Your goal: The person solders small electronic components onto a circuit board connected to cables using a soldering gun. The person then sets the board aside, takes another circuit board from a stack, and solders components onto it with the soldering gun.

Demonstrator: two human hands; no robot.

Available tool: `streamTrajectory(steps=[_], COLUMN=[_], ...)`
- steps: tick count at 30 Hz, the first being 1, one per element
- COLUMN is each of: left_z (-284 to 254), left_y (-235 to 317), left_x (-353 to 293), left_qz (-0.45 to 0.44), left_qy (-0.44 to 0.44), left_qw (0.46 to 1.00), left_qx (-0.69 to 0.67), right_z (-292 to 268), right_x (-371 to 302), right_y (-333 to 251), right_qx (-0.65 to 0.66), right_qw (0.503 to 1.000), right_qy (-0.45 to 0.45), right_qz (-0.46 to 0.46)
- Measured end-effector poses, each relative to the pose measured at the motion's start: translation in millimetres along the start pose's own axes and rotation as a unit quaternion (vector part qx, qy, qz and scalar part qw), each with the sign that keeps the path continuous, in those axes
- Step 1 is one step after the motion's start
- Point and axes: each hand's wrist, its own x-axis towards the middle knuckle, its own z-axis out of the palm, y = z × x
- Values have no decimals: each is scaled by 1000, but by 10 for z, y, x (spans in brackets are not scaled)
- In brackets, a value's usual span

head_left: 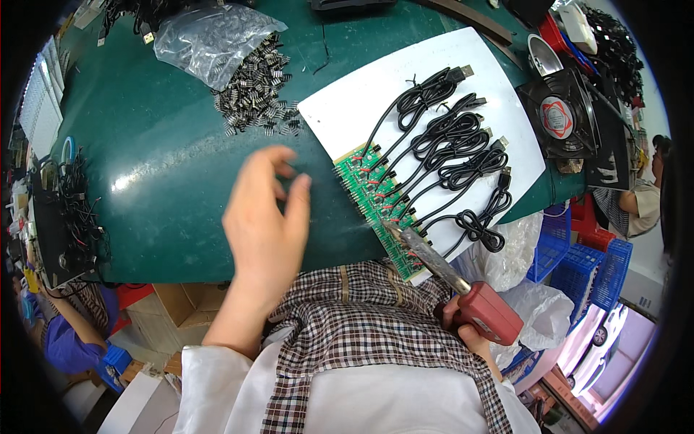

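Observation:
My right hand (473, 340) is wrapped round the red handle of a soldering iron (491, 312), partly hidden behind it. The iron's metal shaft slants up and left, its tip over the green circuit board panel (367, 189); whether it touches, I cannot tell. Several coiled black USB cables (448, 137) run from the panel across a white board (340, 105). Left of the panel, my left hand (262, 213) hangs above the green table, thumb and fingers apart, with nothing visible in it.
At the far left-centre, small metal parts (253, 90) lie heaped beside a clear plastic bag (210, 43). A black fan (557, 116) stands right of the white board. Blue baskets (578, 271) sit lower right. Black cables (72, 199) lie at the left, near another person's arm (78, 318).

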Motion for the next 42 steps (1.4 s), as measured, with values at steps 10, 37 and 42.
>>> streamTrajectory(steps=[10,37,42], left_z=[-57,-265,-292], left_y=[-285,-270,-208], left_x=[232,91,49], left_qz=[-7,-199,-181], left_qy=[41,-93,-80], left_qw=[999,903,963], left_qx=[21,-369,-183], right_z=[-5,-13,156], right_x=[86,55,126], right_y=[-376,-243,-311], right_qx=[94,131,128], right_qw=[935,893,920], right_qy=[285,358,297], right_qz=[-190,-238,-220])
